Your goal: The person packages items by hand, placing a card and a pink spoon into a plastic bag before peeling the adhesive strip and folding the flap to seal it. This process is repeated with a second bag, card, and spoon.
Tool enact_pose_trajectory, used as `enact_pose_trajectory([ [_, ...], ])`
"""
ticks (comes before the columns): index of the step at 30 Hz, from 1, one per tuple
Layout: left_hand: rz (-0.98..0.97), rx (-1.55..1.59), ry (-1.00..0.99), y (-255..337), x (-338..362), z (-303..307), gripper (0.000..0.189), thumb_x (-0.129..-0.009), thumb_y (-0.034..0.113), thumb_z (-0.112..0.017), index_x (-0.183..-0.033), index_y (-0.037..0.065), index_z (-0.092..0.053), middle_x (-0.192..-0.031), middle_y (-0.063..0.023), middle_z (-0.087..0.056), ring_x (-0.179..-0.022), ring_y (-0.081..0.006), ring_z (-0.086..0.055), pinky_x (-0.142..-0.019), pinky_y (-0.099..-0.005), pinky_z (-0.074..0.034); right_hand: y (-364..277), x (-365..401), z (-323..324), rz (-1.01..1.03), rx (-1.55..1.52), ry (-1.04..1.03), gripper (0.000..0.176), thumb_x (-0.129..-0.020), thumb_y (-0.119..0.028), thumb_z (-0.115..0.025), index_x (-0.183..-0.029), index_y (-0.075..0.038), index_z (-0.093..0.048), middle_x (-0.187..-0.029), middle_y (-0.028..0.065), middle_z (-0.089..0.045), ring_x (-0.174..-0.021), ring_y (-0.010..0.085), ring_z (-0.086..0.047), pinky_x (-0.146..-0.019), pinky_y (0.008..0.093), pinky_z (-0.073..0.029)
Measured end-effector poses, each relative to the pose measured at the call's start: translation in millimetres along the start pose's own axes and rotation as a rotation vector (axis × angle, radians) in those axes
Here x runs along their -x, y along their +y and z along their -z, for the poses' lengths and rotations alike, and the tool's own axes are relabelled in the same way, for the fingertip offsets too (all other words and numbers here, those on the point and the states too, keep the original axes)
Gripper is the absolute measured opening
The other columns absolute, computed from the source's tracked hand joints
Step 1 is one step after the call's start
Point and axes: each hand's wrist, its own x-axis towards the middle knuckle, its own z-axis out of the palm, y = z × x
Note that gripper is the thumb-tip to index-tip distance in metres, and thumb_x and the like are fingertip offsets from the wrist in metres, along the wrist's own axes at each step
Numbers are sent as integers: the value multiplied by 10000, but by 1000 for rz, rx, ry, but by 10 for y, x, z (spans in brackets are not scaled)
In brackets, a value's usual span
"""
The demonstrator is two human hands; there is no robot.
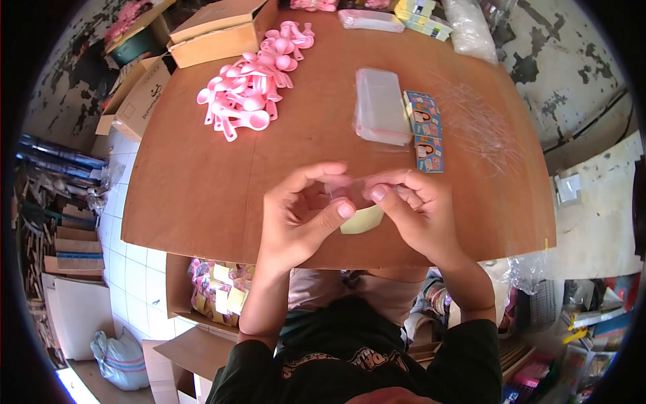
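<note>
Close above the near part of the table, my left hand (299,214) and my right hand (422,214) face each other with thumbs and fingers curled in. Between them stretches a small clear plastic bag (357,183), pinched at both sides and hard to see against the brown top. A pale yellow card (362,221) shows below the fingertips, its upper part covered by them. Just beyond my right hand lie blue printed cards (428,155), beside a stack of clear plastic bags (381,108).
Pink measuring spoons (252,91) are heaped at the table's (188,182) far left, near a cardboard box (222,30). Thin clear strips (481,124) litter the right side. Below the left front edge, an open box (176,286) holds packed pieces.
</note>
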Motion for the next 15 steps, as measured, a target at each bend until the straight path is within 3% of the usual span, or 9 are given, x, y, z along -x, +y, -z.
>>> enact_pose_trajectory([
  [1, -4, -7, 9, -15, 4, 28, 271, -845, -20, -668, -1106, -56, -603, -1038, -132, -659, -935, -140, -639, -826, -286, -532, -42, 0, -17, -135, -89, 14, 210, -912, -107, -622, -1055, 46, -634, -888, 96, -694, -811, 110, -660, -709, 242, -534],
  [6, 86, -61, 6, -140, 32, 77, 193, -887, 5, -631, -1072, -45, -648, -975, -86, -687, -882, -104, -624, -799, -248, -509, -9, -1, -19, -168, -57, -3, 204, -929, -98, -599, -1054, 61, -629, -916, 99, -683, -831, 112, -652, -701, 233, -533],
  [8, 105, -76, 47, -138, 32, 84, 187, -882, 22, -643, -1052, -56, -646, -943, -114, -693, -870, -137, -647, -791, -268, -511, 64, 4, -22, -58, -82, 45, 200, -921, -82, -611, -1050, 70, -629, -909, 98, -683, -828, 116, -653, -699, 230, -531],
  [15, 69, -122, 112, -152, 65, 127, 155, -882, 19, -640, -1020, -46, -664, -958, -118, -698, -862, -132, -653, -772, -253, -514, 107, 2, -14, 4, -18, 71, 186, -910, -51, -618, -1048, 72, -637, -913, 116, -685, -848, 132, -660, -716, 236, -541],
])
